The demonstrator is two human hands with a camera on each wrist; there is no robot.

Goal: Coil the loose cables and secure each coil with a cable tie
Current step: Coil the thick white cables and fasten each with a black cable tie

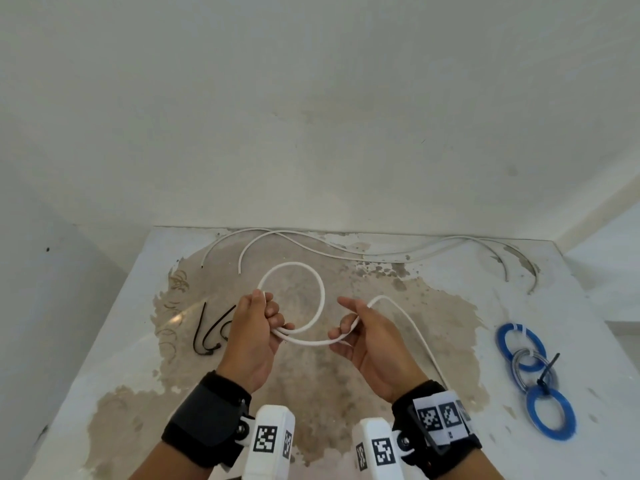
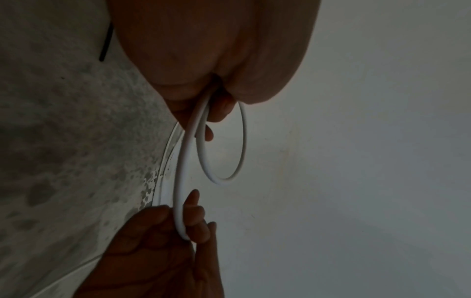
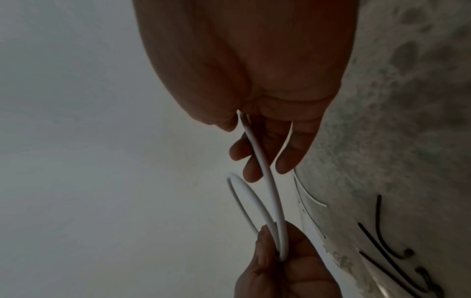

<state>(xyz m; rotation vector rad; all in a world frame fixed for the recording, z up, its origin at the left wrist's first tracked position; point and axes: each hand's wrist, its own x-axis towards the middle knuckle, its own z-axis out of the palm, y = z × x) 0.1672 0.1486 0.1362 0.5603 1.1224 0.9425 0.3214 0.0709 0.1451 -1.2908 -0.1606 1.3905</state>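
1. Both wrists up; left hand [image 1: 258, 323] grips white cable [image 1: 313, 336] loop above counter [image 1: 450, 393].
2. Right hand [image 1: 362, 332] pinches cable's free run.
3. Coiling step underway, I judge; next: second loop, then black ties [image 1: 207, 332].

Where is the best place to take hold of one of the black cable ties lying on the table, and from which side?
Pinch a black cable tie at its straight upper strap, coming from above: it lies flat, and the far tip is clear of the left hand.
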